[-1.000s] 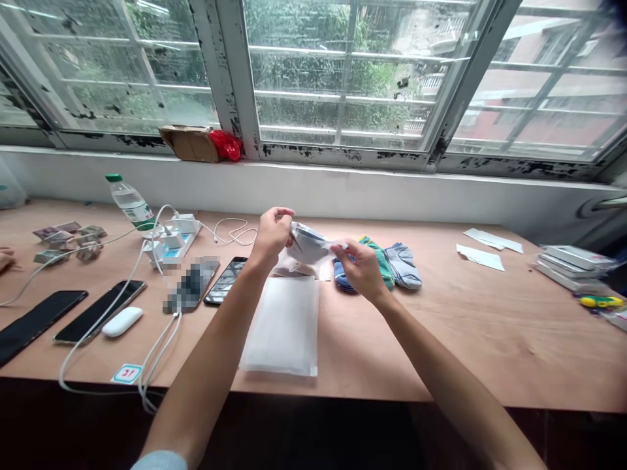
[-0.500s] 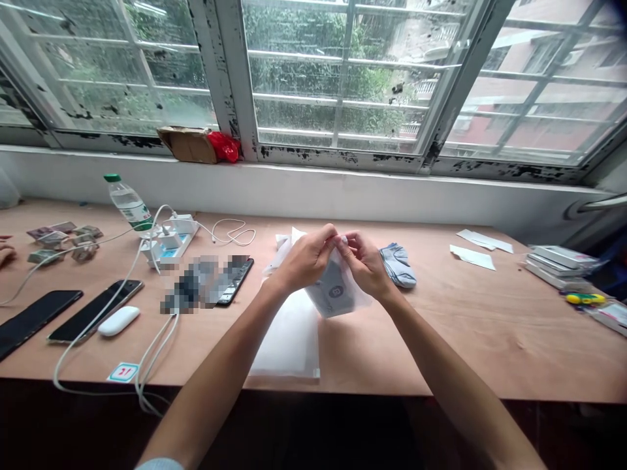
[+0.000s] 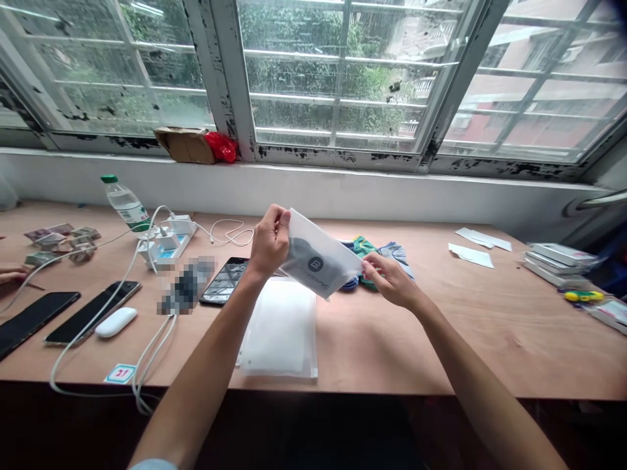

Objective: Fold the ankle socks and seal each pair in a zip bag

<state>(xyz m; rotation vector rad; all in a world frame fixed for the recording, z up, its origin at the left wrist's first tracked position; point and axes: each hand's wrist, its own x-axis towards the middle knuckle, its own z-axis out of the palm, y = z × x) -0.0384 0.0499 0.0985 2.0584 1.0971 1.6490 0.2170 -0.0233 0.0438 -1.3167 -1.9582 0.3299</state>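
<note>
A frosted plastic bag (image 3: 318, 254) with a dark round logo is held up tilted over the table, with something dark and folded inside that I cannot name. My left hand (image 3: 271, 240) grips its upper left edge between thumb and fingers. At its right corner, my right hand (image 3: 389, 277) pinches the edge. Below lies a stack of flat frosted bags (image 3: 281, 339) near the table's front edge. Behind the held bag and partly hidden by it are folded cloth items: a green one (image 3: 365, 247) and a grey-blue one (image 3: 394, 253).
To the left are several phones (image 3: 93, 310), a white mouse-like case (image 3: 116, 322), a power strip (image 3: 174, 248) with cables and a bottle (image 3: 126, 202). Another person's hand (image 3: 14, 277) shows at the left edge. Paper slips (image 3: 471, 255) and stacked boxes (image 3: 558, 261) lie right.
My hands were close together at the bag's top; now they are apart, stretching the bag between them. The bag has risen and tilted, uncovering the green cloth behind it.
</note>
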